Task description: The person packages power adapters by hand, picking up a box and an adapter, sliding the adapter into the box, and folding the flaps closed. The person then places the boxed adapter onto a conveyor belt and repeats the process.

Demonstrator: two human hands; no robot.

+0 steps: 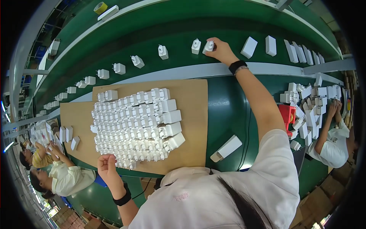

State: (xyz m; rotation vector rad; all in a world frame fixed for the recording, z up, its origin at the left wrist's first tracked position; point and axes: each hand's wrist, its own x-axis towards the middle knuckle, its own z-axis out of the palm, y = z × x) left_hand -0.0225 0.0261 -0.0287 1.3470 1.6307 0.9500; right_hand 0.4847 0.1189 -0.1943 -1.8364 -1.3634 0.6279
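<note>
My right hand [221, 50] reaches out to the green conveyor belt [179, 70], its fingers closed round a white plug charger [208, 46] with its prongs upward. Another white charger [196, 46] stands just left of it. Closer to me, a block of several tight rows of white plug chargers [133, 124] covers much of a brown cardboard sheet [196, 114]. By the near left corner of these rows is my left hand [108, 166], fingers curled together, with nothing visible in them. Both wrists wear black bands.
Chargers stand spaced along the belt to the left; white boxes [249, 47] stand on it to the right. An open white box [226, 148] lies on the green table. A red holder [287, 117] and piled boxes [310, 107] are before a co-worker at right. Other people work at left.
</note>
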